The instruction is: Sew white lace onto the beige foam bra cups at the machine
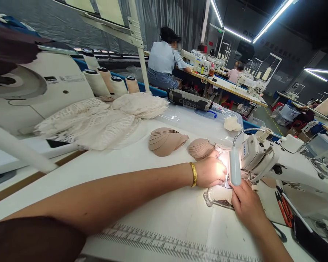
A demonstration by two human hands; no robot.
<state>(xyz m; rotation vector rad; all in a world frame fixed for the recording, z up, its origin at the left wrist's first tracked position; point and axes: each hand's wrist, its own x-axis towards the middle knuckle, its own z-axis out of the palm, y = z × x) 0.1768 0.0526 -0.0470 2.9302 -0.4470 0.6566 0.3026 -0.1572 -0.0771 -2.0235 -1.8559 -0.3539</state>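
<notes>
My left hand (pixel 211 171), a gold bangle at its wrist, reaches to the needle area of a white sewing machine (pixel 282 156). Its fingers are curled and pressed together in the bright lamp glare; what they hold is washed out. Pale pink fabric (pixel 221 150) shows just beyond them. My right hand (pixel 245 199) lies on the machine bed (pixel 220 196), fingertips at the needle area, partly hidden behind the small work lamp (pixel 235 167). Beside my left hand sit two fanned stacks of beige cup-shaped pieces, the nearer stack (pixel 200 148) and the farther stack (pixel 166 141).
Cream lace fabric (pixel 104 122) is heaped at left, before several thread cones (pixel 117 86). A clear plastic bin (pixel 180 118) stands behind the stacks. Orange-handled scissors (pixel 283 209) lie right, and a printed ruler (pixel 164 242) runs along the front. Co-workers sit at machines beyond.
</notes>
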